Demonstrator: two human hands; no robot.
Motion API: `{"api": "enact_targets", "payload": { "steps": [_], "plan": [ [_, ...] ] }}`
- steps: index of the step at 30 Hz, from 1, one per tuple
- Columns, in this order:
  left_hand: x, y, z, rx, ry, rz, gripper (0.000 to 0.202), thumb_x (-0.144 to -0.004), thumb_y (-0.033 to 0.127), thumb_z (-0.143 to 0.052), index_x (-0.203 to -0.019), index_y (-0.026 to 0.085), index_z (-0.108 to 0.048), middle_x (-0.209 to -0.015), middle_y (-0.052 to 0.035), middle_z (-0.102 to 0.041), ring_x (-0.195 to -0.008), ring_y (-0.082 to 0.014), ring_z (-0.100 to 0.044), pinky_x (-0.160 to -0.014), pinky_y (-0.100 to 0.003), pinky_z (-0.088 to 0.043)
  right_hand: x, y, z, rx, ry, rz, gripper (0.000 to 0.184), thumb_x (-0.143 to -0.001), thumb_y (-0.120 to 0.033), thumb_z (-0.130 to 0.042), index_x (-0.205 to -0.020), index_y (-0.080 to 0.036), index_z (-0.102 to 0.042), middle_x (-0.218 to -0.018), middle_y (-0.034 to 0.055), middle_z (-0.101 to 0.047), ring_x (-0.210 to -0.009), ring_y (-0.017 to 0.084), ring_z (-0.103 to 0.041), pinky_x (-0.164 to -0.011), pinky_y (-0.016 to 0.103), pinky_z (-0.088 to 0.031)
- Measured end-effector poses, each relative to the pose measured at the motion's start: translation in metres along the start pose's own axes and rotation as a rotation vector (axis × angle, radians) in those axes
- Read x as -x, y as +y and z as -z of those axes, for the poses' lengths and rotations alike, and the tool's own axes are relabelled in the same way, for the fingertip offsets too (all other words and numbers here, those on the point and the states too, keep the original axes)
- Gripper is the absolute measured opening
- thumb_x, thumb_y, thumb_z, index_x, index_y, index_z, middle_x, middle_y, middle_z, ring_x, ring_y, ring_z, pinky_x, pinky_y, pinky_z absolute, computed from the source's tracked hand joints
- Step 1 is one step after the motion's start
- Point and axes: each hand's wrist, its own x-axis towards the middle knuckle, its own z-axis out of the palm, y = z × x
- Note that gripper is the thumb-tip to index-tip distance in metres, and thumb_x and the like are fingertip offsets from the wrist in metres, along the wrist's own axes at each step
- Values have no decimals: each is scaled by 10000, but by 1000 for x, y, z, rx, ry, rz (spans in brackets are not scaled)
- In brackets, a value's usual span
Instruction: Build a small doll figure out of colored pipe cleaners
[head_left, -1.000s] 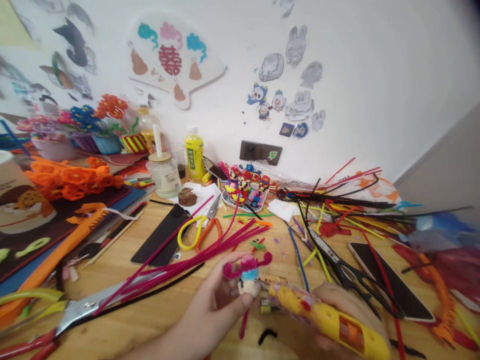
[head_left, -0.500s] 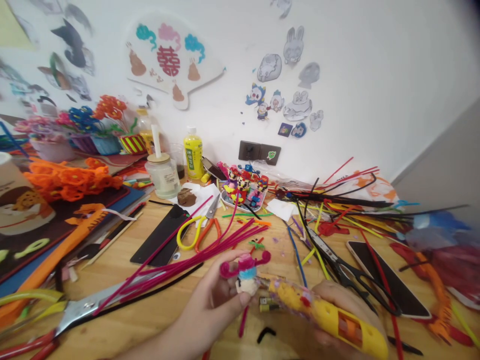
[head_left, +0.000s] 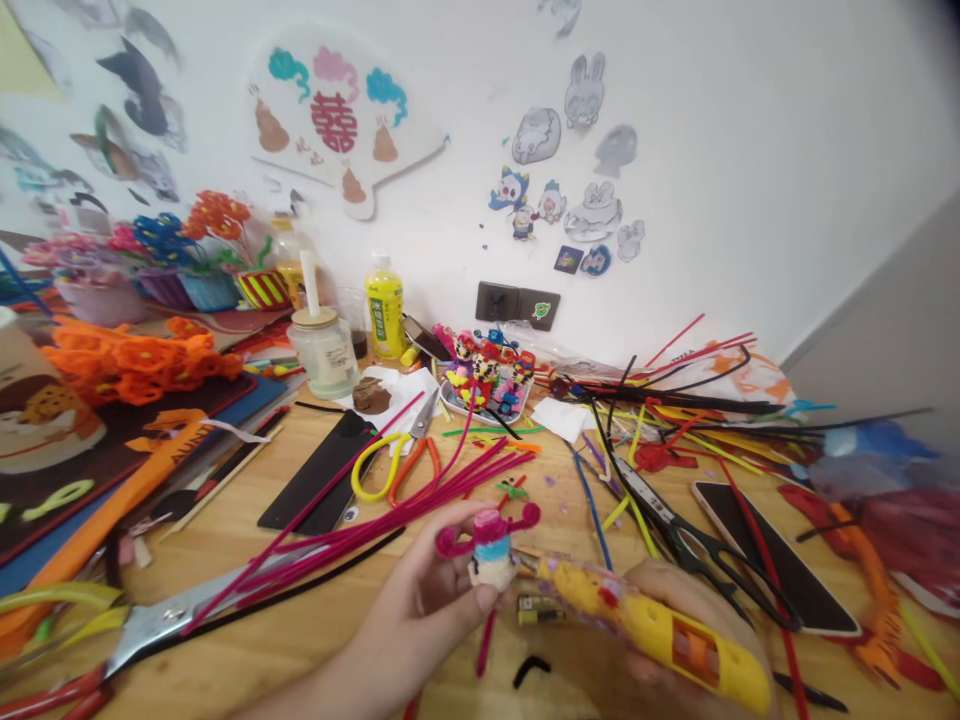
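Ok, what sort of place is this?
Probably a handicraft workspace, though whether home or studio I can't tell: magenta craft stems and black-handled scissors lie across the wooden table, and the right hand holds what looks like a yellow glue gun.

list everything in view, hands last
fuzzy figure: one, magenta, blue, white, left hand
glue gun: one, yellow, right hand
magenta pipe cleaners: one bundle, centre
mixed pipe cleaners: many, multicoloured, right rear
scissors: at least three, mixed handles, left, centre, right
smartphone: one, black screen, right
black slab: one, centre left
drink bottle: one, yellow, centre rear
jar: one, clear, left of bottle
tray: one, white, holding figures, centre rear
orange flowers: one bunch, left
flowerpots: four, mixed colours, left rear
cup: one, pale, left edge
fan-shaped board: one, white, on wall
cutouts: many, mostly grey, wall
table: one, light wood, beneath
left hand: one, bare, centre
right hand: one, bare, right
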Motion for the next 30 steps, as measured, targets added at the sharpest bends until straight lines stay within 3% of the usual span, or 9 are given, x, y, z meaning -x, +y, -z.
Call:
{"api": "enact_targets", "payload": {
  "steps": [8,13,19,22,26,28,30],
  "plan": [
    [1,-4,5,-24,-1,15,421,-709,167,-706,-1077,299,-551,-887,-19,-691,-783,-154,-639,-747,-285,-484,-4,-4,3,105,-12,58,445,-809,-596,-415,-654,-202,-554,-531,10,-552,-472,151,-527,-463,251,-405],
    [0,-2,4,-22,27,-13,408,-697,177,-718,-1059,289,-566,-927,-24,-687,-805,-151,-637,-747,-264,-484,-7,-1,13,165,-107,127,322,-816,-502,-493,-730,-199,-559,-585,16,-586,-519,161,-574,-486,246,-448],
    [-3,0,2,-81,137,-31,399,-692,161,-716,-1047,273,-572,-927,-12,-674,-788,-142,-638,-718,-232,-488,-13,21,6,505,26,134,197,-861,-330,-430,-896,-181,-554,-764,93,-639,-687,233,-606,-605,332,-484],
    [-5,0,1,-78,220,-35,411,-662,178,-739,-1030,260,-576,-1012,-26,-653,-824,-169,-639,-728,-264,-500,-16,38,-6,627,-54,69,192,-835,-239,-417,-968,-168,-536,-847,117,-620,-773,269,-577,-671,400,-482],
    [-5,2,-1,-91,230,-18,432,-656,192,-743,-1045,256,-567,-891,-11,-687,-754,-155,-636,-711,-269,-504,-17,53,-15,554,-127,-44,378,-759,-222,-537,-1128,-171,-472,-964,108,-568,-894,276,-545,-764,424,-474],
    [-5,4,-2,-105,240,-5,431,-653,186,-745,-1041,236,-564,-884,-19,-689,-749,-152,-637,-708,-264,-504,-17,48,-14,455,-167,-99,503,-704,-245,-618,-1173,-187,-448,-1043,99,-516,-984,277,-513,-831,427,-453],
    [-5,5,-4,-107,265,-1,436,-631,185,-759,-1023,219,-569,-939,-33,-680,-774,-155,-638,-711,-259,-504,-19,34,-11,337,-188,-115,485,-688,-253,-645,-1141,-205,-476,-1101,89,-467,-1054,261,-479,-879,403,-431]
  ]
}}
